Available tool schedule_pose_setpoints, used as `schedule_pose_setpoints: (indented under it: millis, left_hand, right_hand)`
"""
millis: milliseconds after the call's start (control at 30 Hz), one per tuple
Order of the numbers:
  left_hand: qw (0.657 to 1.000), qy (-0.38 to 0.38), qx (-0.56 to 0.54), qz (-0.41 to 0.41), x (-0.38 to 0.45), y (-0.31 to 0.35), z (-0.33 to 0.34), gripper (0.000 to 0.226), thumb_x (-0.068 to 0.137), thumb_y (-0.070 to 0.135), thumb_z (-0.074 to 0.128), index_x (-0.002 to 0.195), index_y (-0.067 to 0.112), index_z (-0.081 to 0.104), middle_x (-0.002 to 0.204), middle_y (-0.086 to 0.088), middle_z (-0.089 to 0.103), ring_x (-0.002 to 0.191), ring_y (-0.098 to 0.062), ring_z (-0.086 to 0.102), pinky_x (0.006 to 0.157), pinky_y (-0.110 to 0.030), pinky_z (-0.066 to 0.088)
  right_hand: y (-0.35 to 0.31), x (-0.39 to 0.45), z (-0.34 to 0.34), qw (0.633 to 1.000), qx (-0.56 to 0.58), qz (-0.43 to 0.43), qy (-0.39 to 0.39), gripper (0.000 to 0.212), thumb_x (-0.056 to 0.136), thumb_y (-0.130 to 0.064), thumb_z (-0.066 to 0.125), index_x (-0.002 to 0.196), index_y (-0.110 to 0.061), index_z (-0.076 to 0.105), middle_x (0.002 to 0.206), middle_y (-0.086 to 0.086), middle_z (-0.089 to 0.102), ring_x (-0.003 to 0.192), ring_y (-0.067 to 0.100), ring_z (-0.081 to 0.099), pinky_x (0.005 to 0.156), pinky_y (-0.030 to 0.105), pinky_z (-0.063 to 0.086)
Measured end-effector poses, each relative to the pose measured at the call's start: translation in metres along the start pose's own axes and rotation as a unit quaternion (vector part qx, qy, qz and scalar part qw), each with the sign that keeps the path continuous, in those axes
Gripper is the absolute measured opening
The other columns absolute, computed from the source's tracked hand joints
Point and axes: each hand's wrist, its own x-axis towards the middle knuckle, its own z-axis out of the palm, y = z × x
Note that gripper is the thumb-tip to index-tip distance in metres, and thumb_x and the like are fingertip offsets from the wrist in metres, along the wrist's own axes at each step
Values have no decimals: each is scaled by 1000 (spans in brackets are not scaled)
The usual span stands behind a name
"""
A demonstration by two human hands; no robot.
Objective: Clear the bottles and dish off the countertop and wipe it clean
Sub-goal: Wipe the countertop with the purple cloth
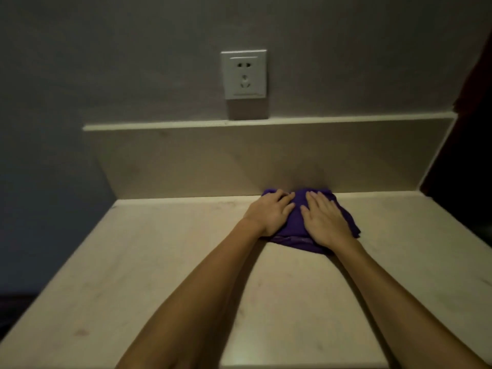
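Observation:
A crumpled purple cloth [295, 222] lies on the pale countertop [149, 262], pushed up against the low back panel. My left hand [269, 213] rests flat on the cloth's left part, fingers pointing toward the panel. Beside it, my right hand [324, 222] presses flat on the cloth's right part, fingers straight. Both hands lie side by side with a strip of cloth showing between them. No bottles or dish are in view.
A raised back panel [239, 161] with a narrow ledge runs along the counter's far edge. A white wall socket [243, 74] sits on the grey wall above it. A dark red curtain [474, 107] hangs at the right. The counter's left edge drops off.

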Motion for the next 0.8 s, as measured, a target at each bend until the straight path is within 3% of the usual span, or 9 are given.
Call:
schedule_pose_setpoints:
  millis: [133, 267, 367, 500, 567, 800]
  left_hand:
    - [996, -2, 15, -84, -90, -100, -23, 56, 112, 37, 24, 161, 12, 34, 160, -10, 41, 141, -27, 45, 121, -35, 29]
    - [990, -17, 47, -132, -169, -189, -45, 87, 96, 53, -7, 162, 8, 29, 165, -13, 36, 149, -27, 36, 123, -41, 28]
    - [986, -23, 53, -155, -212, -221, -61, 81, 100, 45, -4, 161, 2, 29, 165, -17, 35, 151, -31, 34, 124, -43, 28]
    - [976, 18, 33, -215, -255, -235, -77, 52, 114, 30, 23, 162, 9, 29, 165, -10, 34, 151, -22, 34, 122, -32, 22]
    - [968, 22, 16, -251, -272, -242, -78, 51, 114, 30, 26, 163, 13, 30, 166, -5, 33, 151, -17, 34, 122, -28, 21]
    - [942, 27, 26, -334, -306, -240, -56, 57, 112, 41, 22, 164, 20, 27, 169, -1, 28, 157, -20, 23, 129, -41, 19]
  right_hand:
    - [-132, 1, 34, 997, 16, -69, -3, 62, 109, -42, 23, 162, -10, 25, 170, 6, 25, 158, 22, 17, 129, 42, 9]
    - [-248, 9, 60, 991, 38, -132, -11, 62, 108, -41, 26, 161, -9, 29, 168, 8, 29, 157, 23, 19, 129, 43, 10]
    - [-306, 10, 74, 985, 53, -160, -28, 63, 108, -41, 25, 161, -9, 27, 169, 8, 27, 157, 24, 17, 129, 43, 10]
    - [-356, 5, 87, 979, 57, -191, -42, 63, 108, -41, 24, 162, -9, 25, 170, 8, 25, 158, 24, 17, 129, 43, 9]
    - [-375, -1, 90, 976, 61, -204, -48, 63, 108, -41, 24, 162, -9, 25, 170, 8, 25, 158, 24, 16, 129, 43, 8]
    - [-381, -28, 90, 963, 74, -254, -56, 62, 108, -42, 23, 162, -11, 26, 170, 6, 25, 157, 23, 17, 129, 43, 10]
